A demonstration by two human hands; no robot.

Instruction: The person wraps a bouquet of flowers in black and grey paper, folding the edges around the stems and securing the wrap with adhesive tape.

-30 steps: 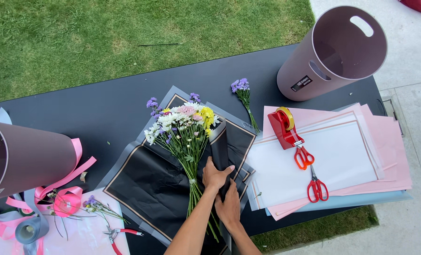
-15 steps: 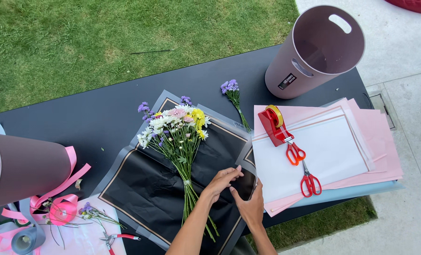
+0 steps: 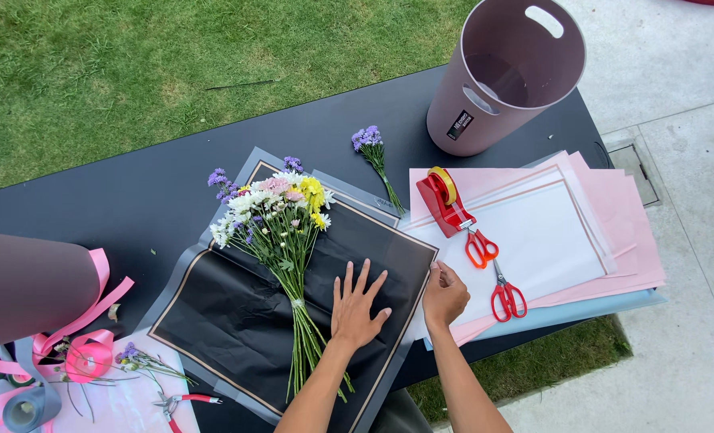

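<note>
Head view, left to right: bouquet (image 3: 281, 232) lies on black wrapping paper (image 3: 237, 313) on the counter (image 3: 133, 200); left hand (image 3: 357, 309) rests flat, fingers spread, on the paper; right hand (image 3: 445, 295) pinches its right edge.

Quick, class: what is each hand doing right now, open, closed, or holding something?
Left hand: open, fingers spread flat on the black wrapping paper.
Right hand: closed, pinching that paper's right edge.
</note>
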